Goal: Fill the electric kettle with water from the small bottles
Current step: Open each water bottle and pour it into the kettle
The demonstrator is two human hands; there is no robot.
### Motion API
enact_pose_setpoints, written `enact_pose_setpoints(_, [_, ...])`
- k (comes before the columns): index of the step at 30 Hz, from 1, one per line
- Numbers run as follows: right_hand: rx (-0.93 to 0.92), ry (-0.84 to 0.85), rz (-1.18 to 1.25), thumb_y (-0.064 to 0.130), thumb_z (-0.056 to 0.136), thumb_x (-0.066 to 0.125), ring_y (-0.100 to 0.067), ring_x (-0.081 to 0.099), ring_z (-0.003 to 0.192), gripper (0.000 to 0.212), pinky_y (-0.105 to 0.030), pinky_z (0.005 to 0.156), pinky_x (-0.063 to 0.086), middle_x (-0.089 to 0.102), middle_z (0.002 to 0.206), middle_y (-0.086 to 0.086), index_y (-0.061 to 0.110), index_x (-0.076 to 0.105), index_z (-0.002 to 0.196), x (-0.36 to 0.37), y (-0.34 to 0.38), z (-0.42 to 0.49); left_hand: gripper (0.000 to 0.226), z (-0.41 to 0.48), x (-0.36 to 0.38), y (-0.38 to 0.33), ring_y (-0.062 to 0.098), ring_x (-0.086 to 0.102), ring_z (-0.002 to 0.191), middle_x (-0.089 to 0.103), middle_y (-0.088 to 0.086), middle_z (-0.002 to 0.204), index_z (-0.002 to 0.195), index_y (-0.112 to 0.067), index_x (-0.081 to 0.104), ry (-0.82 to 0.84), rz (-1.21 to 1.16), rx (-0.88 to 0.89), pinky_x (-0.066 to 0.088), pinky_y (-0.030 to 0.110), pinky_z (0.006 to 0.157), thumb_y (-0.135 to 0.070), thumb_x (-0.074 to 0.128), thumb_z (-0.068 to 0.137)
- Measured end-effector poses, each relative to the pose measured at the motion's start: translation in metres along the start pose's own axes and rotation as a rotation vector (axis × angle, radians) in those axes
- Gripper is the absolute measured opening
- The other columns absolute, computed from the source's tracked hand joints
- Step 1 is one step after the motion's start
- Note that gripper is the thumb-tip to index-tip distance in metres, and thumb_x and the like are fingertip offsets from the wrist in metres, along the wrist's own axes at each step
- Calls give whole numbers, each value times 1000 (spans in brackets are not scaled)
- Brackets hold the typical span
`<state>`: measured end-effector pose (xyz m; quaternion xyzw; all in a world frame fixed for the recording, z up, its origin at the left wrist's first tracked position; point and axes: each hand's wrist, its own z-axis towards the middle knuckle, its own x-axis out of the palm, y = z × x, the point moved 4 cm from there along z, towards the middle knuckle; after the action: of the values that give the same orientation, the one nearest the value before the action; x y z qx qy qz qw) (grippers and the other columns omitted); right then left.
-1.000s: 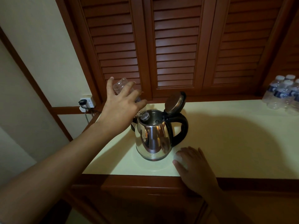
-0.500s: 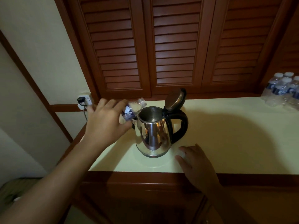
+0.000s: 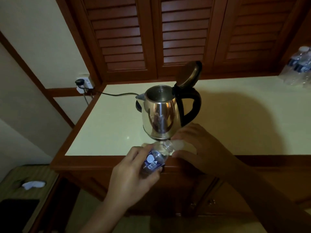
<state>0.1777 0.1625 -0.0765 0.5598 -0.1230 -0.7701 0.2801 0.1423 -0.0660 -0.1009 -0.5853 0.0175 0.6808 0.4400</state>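
Our left hand [image 3: 133, 167] grips the small water bottle [image 3: 155, 158] round its labelled middle, tilted with its uncapped neck up and to the right, over the front edge of the cream countertop [image 3: 235, 123]; our right hand [image 3: 202, 148] curls just beside that neck, thumb and forefinger pinching a pale cap [image 3: 180, 146], which is blurred; both hands sit in front of the steel electric kettle [image 3: 159, 118] and cover its foot; the kettle stands upright on the countertop, lid [image 3: 188, 74] raised, black handle [image 3: 191, 106] to the right; its cord [image 3: 117, 94] runs left to a wall socket [image 3: 84, 81]; a pack of small bottles [image 3: 301, 68] sits at the far right, well apart; louvred wooden doors [image 3: 185, 31] rise behind.
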Motion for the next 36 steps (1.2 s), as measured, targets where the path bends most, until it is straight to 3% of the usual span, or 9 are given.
enact_pose_setpoints(2, [-8,-7,13,54,86,68,1,45,117,46,-29,105,39,58,122,20,29,62,124,-2,7,0,68,-1,-2,0,7,68,99,57,-18,124,145,-37,53,-6,-16,-11,62,30,73,-58,68,82])
enact_pose_setpoints(7, [58,-45,88,57,80,75,4,49,116,58,-12,95,36,57,120,26,39,60,132,-7,23,-6,68,-4,-3,0,5,65,104,55,-19,120,146,-36,56,10,-130,-2,61,32,79,-54,72,82])
enact_pose_setpoints(12, [112,-143,205,54,70,80,3,59,111,43,-12,90,44,62,113,25,43,65,109,-26,39,-10,63,-3,-12,-8,11,69,106,66,-13,114,135,-37,66,36,-506,-20,52,16,82,-34,87,76])
enact_pose_setpoints(16, [72,-154,257,53,72,80,2,62,111,42,-11,88,47,66,114,23,41,69,111,-41,55,-12,58,2,-26,-17,23,72,110,73,3,121,134,-27,70,192,-764,6,60,32,88,-21,87,79])
enact_pose_setpoints(20, [61,-143,320,54,77,73,4,62,113,43,-8,91,45,66,119,24,41,68,117,-41,58,-14,52,6,-28,-23,3,70,70,76,-10,93,138,-10,64,394,-957,-38,52,15,59,-2,79,89])
enact_pose_setpoints(23, [57,-107,314,50,86,67,13,58,114,45,-3,90,42,63,127,28,38,63,130,-38,58,-17,53,6,-25,-18,14,73,77,77,4,100,135,-15,68,360,-1054,-88,58,27,66,-13,81,84])
enact_pose_setpoints(26, [56,-100,296,45,97,54,23,54,108,41,3,86,37,56,136,29,38,55,137,-37,58,-22,63,8,-20,-11,31,74,73,74,19,109,138,-18,64,399,-1233,-158,62,37,61,-21,84,79])
enact_pose_setpoints(31, [12,-152,225,34,100,57,16,54,116,42,-1,93,37,59,132,24,34,51,142,-47,61,-23,53,7,-9,-12,31,77,77,74,26,102,138,-2,57,684,-1581,-123,61,35,65,-24,76,94])
enact_pose_setpoints(36, [-102,-81,132,36,98,55,4,52,122,38,-7,98,38,54,126,27,32,54,136,-54,71,-19,42,11,-4,-23,28,77,75,75,26,103,127,3,61,856,-1687,-79,61,35,67,-24,72,96])
